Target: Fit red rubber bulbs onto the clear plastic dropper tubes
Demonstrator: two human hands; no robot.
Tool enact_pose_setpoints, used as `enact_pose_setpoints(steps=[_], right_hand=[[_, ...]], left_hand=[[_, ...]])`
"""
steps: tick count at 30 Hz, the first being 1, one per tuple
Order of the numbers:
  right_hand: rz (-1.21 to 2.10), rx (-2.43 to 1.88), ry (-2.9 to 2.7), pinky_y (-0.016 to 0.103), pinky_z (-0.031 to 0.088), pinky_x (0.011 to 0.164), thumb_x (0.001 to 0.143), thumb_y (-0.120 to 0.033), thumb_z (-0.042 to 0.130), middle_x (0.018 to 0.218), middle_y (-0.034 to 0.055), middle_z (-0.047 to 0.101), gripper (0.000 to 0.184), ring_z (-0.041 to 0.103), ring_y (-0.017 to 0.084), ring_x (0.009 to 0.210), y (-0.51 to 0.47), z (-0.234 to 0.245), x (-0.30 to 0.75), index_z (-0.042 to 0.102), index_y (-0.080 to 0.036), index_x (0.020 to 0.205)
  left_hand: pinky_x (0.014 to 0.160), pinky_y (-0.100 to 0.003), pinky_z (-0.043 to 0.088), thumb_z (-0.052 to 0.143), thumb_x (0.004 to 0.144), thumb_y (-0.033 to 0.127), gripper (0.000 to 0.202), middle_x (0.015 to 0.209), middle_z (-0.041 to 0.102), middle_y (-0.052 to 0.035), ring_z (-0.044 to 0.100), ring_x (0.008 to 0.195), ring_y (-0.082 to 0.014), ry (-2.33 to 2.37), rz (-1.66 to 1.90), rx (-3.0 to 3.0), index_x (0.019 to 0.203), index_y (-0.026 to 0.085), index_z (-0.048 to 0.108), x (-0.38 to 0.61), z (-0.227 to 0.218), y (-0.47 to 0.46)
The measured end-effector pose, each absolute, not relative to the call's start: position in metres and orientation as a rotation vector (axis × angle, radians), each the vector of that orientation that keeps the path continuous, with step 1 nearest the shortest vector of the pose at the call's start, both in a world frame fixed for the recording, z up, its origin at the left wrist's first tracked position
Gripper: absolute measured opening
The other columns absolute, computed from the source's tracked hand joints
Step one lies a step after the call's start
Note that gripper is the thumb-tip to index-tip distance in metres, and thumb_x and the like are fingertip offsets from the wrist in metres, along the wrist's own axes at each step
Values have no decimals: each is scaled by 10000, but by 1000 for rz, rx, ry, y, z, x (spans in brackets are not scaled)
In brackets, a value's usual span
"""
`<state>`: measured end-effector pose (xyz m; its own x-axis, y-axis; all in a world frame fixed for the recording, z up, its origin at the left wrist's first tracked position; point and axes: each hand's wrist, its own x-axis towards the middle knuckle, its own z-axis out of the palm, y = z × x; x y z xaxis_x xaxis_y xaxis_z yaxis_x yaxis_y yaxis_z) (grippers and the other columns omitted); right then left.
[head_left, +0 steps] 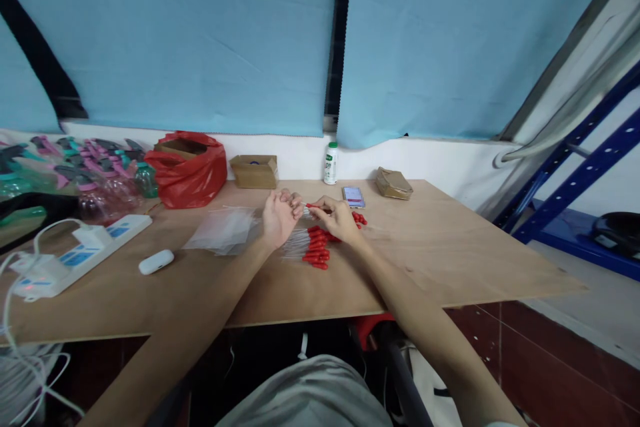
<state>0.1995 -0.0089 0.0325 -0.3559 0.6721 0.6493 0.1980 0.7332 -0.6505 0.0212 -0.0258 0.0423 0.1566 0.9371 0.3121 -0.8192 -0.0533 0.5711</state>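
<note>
My right hand (336,217) pinches a thin rod with a red handle (311,205) between thumb and fingers, its pale shaft pointing left. Facing it, my left hand (281,220) is turned palm up with curled fingers, close to the shaft's end; what lies in those fingers is too small to make out. Below both hands lies a pile of similar red-handled rods (316,250), their thin shafts towards the left and handles towards the right. Clear plastic bags (220,230) are spread flat just left of my left hand.
Along the back stand a red plastic bag (193,173) holding a carton, a small cardboard box (254,172), a white bottle (331,163), a phone (354,197) and a brown package (393,183). At left are a power strip (80,257), a white case (156,261) and spray bottles (107,187).
</note>
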Motion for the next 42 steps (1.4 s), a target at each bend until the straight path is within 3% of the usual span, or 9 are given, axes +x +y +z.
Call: enact_pose_setpoints(steps=[15,31,42], right_hand=[[579,-661,-1943,258,486,664,964,-479,607,760,32,746,317,678,166,666,-9,34,201,683,-173,932],[467,-677,-2022,249,426,647,983,-454,580,739,17,721,306,609,147,629,-10,38,204,683,-177,905],[625,-680,-1906,272,491,664,925,-470,658,772,32,722,302,647,165,680,-1,32,200,690,-170,942]], left_hand=[[598,-249,428,397,1010,507,388,751,436,-24,451,621,-143,191,1416,756,762,208,392,24,40,-27],[577,-256,430,408,1002,514,395,757,439,-30,436,599,-137,237,1415,737,756,205,397,26,38,-27],[589,-273,422,351,1010,524,411,744,456,-44,455,617,-155,229,1429,831,751,206,388,21,47,-27]])
